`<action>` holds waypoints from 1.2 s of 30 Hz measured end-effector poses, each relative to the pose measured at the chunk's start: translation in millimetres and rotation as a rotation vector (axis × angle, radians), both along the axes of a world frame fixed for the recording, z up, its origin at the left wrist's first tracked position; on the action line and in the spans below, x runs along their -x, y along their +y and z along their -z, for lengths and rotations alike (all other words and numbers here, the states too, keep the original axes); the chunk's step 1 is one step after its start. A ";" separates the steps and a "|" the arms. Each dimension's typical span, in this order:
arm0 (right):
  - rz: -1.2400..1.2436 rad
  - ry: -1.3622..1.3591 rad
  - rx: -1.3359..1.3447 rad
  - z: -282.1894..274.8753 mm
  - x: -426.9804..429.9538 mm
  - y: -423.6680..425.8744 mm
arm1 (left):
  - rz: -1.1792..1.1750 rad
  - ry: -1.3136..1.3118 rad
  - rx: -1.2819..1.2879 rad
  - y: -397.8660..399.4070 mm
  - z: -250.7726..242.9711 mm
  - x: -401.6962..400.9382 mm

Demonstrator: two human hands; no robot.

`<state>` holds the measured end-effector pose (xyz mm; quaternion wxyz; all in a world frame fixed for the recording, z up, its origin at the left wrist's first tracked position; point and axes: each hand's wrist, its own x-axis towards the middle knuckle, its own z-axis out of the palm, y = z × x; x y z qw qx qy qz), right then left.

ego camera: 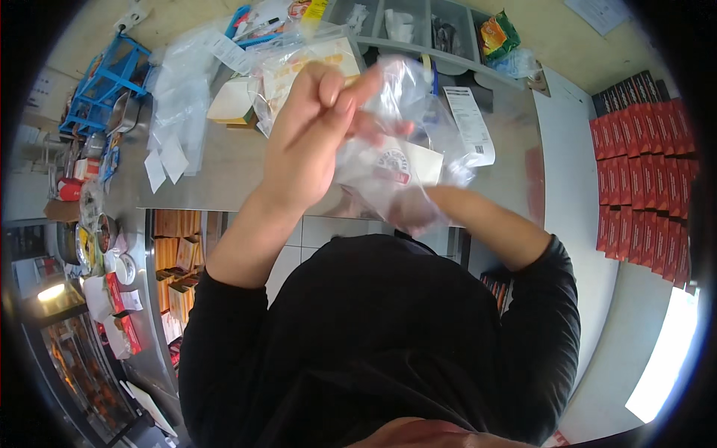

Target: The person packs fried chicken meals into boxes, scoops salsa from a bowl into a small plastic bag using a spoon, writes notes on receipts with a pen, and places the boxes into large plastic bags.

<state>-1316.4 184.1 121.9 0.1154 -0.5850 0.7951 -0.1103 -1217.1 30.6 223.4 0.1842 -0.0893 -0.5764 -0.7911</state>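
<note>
A clear plastic bag (448, 131) with a printed logo is held up over the near edge of the steel table (235, 173). Inside or just behind its film shows a whitish box or card (423, 159). My left hand (313, 123) has its thumb and fingers at the bag's upper left part, the fingertips blurred. On the near side, my right hand (411, 207) grips the lower part of the bag. It shows only blurrily through the plastic, and its fingers are partly hidden.
Flat plastic bags (182, 101) lie at the table's left. Behind my hands are a bagged printed pack (313, 61) and a grey compartment tray (414, 25). A printed receipt (469, 123) lies at right. Red boxes (641, 179) are stacked far right; a blue rack (103, 92) stands left.
</note>
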 end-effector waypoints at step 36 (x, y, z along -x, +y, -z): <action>-0.059 0.152 -0.037 -232.4 66.8 95.3 | 0.022 -0.041 0.372 -37.9 -65.4 -17.9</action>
